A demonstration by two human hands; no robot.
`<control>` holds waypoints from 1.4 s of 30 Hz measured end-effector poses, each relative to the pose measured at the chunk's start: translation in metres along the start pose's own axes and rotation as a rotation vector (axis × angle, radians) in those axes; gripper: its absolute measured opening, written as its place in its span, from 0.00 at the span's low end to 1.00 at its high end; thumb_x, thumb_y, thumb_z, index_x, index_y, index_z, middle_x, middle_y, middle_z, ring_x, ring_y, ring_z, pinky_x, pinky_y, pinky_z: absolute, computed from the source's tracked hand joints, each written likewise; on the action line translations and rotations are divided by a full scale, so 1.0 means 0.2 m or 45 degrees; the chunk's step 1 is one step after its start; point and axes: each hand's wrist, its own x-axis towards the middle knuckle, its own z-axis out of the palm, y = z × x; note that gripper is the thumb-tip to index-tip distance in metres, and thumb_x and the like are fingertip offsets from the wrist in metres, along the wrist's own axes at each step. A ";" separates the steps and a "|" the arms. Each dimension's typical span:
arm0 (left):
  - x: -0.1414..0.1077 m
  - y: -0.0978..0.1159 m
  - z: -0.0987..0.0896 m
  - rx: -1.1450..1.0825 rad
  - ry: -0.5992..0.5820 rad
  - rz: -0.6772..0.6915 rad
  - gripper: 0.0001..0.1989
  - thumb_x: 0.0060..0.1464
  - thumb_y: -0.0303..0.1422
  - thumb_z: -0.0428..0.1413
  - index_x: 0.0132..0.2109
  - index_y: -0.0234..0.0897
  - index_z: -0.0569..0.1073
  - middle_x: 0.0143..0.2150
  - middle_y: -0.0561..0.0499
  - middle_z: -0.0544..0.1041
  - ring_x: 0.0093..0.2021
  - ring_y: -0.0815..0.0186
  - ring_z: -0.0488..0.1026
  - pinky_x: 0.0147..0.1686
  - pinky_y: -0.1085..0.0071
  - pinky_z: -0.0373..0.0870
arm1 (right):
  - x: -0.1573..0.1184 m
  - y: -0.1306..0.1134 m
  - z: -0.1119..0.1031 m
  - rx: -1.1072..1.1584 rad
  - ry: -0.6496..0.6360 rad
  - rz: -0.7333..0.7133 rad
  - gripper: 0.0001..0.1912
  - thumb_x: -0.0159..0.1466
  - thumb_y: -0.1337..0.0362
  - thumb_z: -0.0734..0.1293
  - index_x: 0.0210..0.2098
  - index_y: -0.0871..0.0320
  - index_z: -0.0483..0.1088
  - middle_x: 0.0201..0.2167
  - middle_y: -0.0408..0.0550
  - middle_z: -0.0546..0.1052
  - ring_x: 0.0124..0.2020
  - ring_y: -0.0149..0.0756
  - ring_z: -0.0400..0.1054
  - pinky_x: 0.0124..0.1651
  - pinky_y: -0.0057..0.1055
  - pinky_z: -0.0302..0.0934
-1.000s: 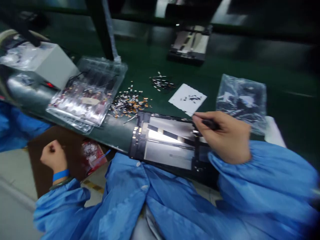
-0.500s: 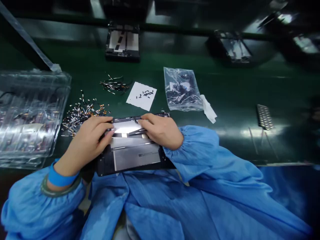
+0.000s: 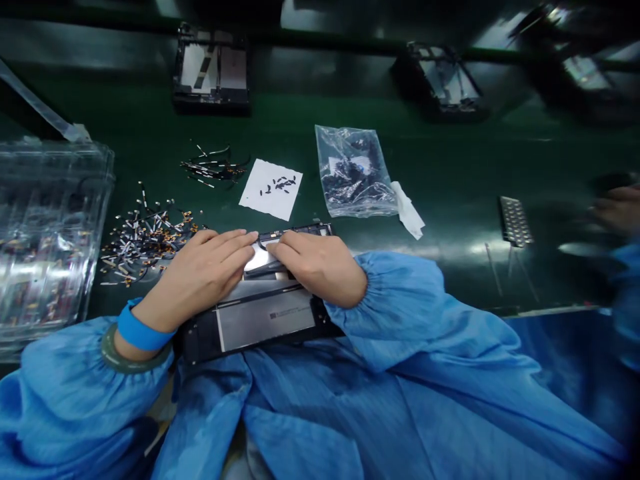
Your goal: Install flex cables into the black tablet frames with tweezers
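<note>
An opened tablet [image 3: 270, 323], with a silver-grey battery panel and black frame, lies at the bench's front edge against my blue gown. My left hand [image 3: 213, 263] rests over its upper left part, fingers stretched out along the top edge; the thumb is hidden. Close to those fingertips, my right hand [image 3: 317, 263] is closed over the tablet's upper middle. Its fingers hold dark tweezers [image 3: 263, 269], which slant left across the shiny panel. Whatever small part sits beneath the fingertips is hidden.
Behind the tablet lie a pile of small flex cables [image 3: 145, 237], thin black cables [image 3: 213, 165], white paper [image 3: 265, 203] with black bits and a plastic bag [image 3: 353, 173]. Clear trays [image 3: 50, 233] stand left. More opened devices [image 3: 213, 70] sit farther back. Another person's hand [image 3: 620, 207] is at right.
My left hand has slid right and inward over the tablet, its fingers now straighter and nearer my right hand. The view has shifted, and another person's hand has appeared at the right.
</note>
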 end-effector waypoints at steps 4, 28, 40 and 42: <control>0.01 0.00 0.00 0.130 0.014 0.055 0.16 0.63 0.25 0.46 0.55 0.30 0.70 0.56 0.40 0.76 0.53 0.54 0.74 0.43 0.59 0.67 | -0.06 0.03 -0.04 0.059 -0.011 0.054 0.15 0.70 0.71 0.57 0.48 0.59 0.73 0.35 0.48 0.77 0.31 0.33 0.68 0.28 0.31 0.50; 0.01 0.02 -0.01 0.299 -0.078 0.087 0.17 0.62 0.24 0.47 0.57 0.32 0.69 0.58 0.41 0.73 0.55 0.55 0.72 0.45 0.60 0.65 | -0.13 0.06 0.06 -0.207 0.182 0.019 0.16 0.71 0.69 0.55 0.49 0.57 0.72 0.36 0.48 0.77 0.34 0.32 0.65 0.30 0.32 0.52; 0.02 0.02 -0.03 0.315 -0.120 0.099 0.17 0.63 0.24 0.48 0.57 0.32 0.69 0.59 0.39 0.73 0.55 0.54 0.72 0.45 0.59 0.65 | -0.17 0.11 -0.01 -0.352 0.234 -0.024 0.14 0.68 0.72 0.58 0.43 0.60 0.75 0.47 0.52 0.78 0.37 0.36 0.65 0.32 0.33 0.57; 0.02 0.01 -0.02 0.307 -0.083 0.116 0.16 0.63 0.24 0.48 0.56 0.32 0.70 0.58 0.39 0.74 0.54 0.54 0.73 0.44 0.59 0.65 | -0.21 0.14 -0.02 -0.267 0.303 0.085 0.14 0.67 0.72 0.59 0.43 0.60 0.75 0.48 0.52 0.77 0.38 0.37 0.66 0.36 0.33 0.62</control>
